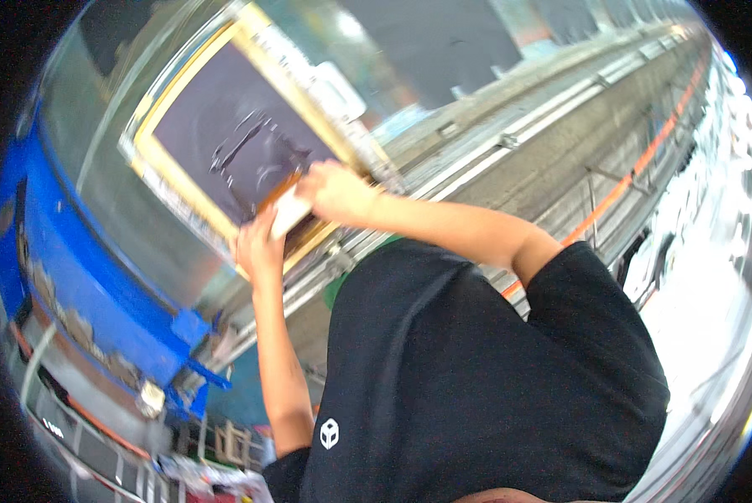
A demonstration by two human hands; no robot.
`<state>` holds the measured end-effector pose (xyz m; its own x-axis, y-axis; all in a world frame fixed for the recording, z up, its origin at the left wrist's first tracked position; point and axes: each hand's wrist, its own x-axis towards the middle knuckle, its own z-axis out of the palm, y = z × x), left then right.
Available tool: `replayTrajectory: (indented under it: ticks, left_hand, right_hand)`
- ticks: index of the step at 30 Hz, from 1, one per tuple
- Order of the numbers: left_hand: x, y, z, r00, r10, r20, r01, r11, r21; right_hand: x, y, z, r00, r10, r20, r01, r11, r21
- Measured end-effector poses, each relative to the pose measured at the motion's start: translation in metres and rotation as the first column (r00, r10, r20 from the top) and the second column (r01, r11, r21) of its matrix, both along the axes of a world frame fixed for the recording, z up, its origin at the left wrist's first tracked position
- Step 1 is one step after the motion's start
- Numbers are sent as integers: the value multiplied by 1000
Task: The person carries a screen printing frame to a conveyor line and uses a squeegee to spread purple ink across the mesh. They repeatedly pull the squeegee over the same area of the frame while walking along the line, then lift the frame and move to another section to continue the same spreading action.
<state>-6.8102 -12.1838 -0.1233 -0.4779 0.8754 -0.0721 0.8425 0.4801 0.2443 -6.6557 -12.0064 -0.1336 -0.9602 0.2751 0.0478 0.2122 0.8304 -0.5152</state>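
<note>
Both hands grip a squeegee (289, 211) with a pale handle, one at each end. My left hand (260, 247) is closed round its left end and my right hand (334, 191) round its right end. The squeegee sits at the near end of a printing screen (288, 71), whose border is yellow and whose mesh is dark. Glossy dark ink (258, 138) lies on the mesh in a streaked, uneven patch just beyond the squeegee. The blade's edge is partly hidden by my hands and blurred.
The screen rests on a long table (418, 63) with dark rectangular panels along it. A metal rail (510, 142) runs along its near edge. Blue machinery (99, 268) stands at the left, and an orange strip (636, 172) stretches along the right. A whitish block (338, 90) lies beside the screen.
</note>
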Motion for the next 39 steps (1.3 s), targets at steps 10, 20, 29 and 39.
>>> replayTrajectory:
  ticks: [10, 20, 29, 39]
  left_hand:
    - [27, -17, 3, 996, -77, 37, 79, 996, -50]
    - [51, -12, 13, 1000, 11, 9, -10, 993, -119]
    - [56, -3, 20, 992, 78, 97, -67, 992, -111]
    - [44, 22, 34, 979, 160, 129, -130, 967, -217]
  right_hand:
    - [1, 109, -3, 802, -558, -215, 483, 816, -316]
    - [-43, 134, -27, 666, -746, -6, 611, 550, -569]
    - [-33, 132, -22, 711, -704, -6, 550, 560, -620]
    - [-34, 140, -24, 670, -739, -72, 496, 518, -697]
